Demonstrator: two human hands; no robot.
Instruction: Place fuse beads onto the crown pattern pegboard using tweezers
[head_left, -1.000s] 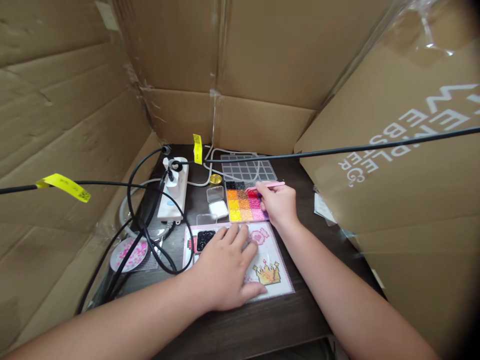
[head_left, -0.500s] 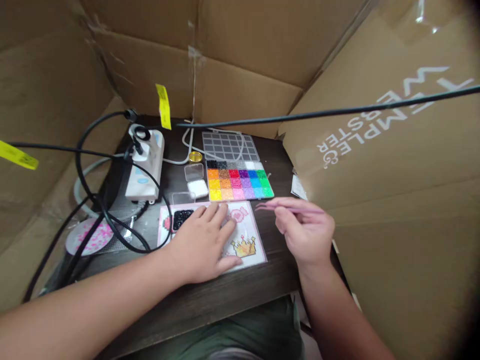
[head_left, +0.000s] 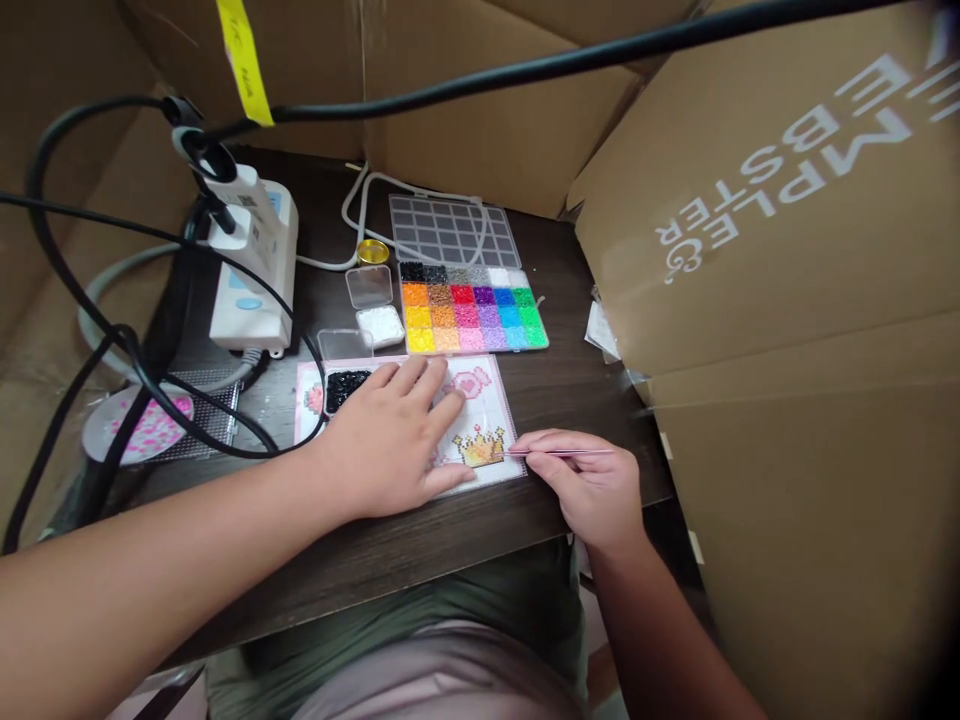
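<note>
- The left hand (head_left: 390, 440) lies flat and spread on the pegboard sheet (head_left: 487, 400), low in the middle of the frame, pinning it to the dark table (head_left: 570, 385); its fingertips reach toward the pink bead motif (head_left: 471, 382).
- The right hand (head_left: 592, 485), lower right of centre, pinches a pair of slim pink tweezers (head_left: 559, 453), thumb and fingers pressed together on the shaft. The tips point left and sit right at the edge of the yellow crown motif (head_left: 481, 447).
- Whether a bead sits between the tweezer tips I cannot tell; they are too fine to make out.
- To my eye the step in hand is setting a bead into the crown, with the sheet held steady.
- Placing it would call for a small, level nudge of the tips onto a peg, without jogging the beads beside it.
- Above the sheet, mid-frame, stands the open bead box (head_left: 472, 310) with its rows of colours, its clear lid (head_left: 454, 230) lying behind it.
- Left of the box are a small tray of white beads (head_left: 381, 325) and one of black beads (head_left: 345, 387).
- A white power strip (head_left: 251, 270) with black cables sits in the upper left, and cardboard walls surround the table.
</note>
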